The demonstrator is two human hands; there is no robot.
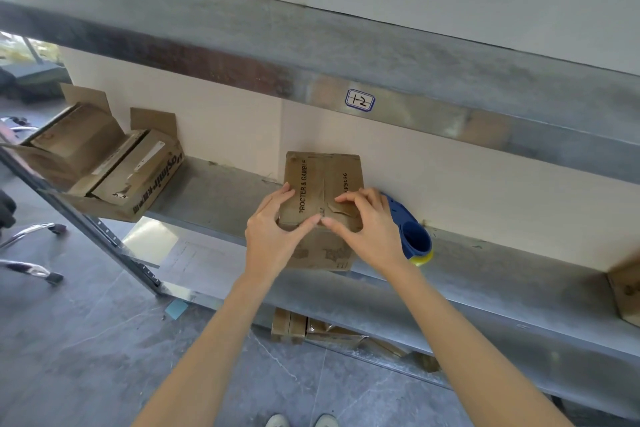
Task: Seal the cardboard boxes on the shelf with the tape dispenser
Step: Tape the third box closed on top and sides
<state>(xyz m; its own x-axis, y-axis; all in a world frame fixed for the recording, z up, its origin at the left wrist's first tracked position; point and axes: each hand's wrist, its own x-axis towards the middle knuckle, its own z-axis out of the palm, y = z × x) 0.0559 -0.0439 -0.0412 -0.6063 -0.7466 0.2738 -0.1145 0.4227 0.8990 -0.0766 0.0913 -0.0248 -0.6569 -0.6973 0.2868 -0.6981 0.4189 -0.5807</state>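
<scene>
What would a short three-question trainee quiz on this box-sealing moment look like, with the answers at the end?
1. True or false: the right hand holds the blue tape dispenser.
2. The open boxes sit: A) at the shelf's left end; B) on the floor; C) on the upper shelf.
3. Short answer: what does the left hand press on?
Key: 1 false, it lies on the shelf, right of the middle box; 2 A; 3 the middle box's top flaps.
</scene>
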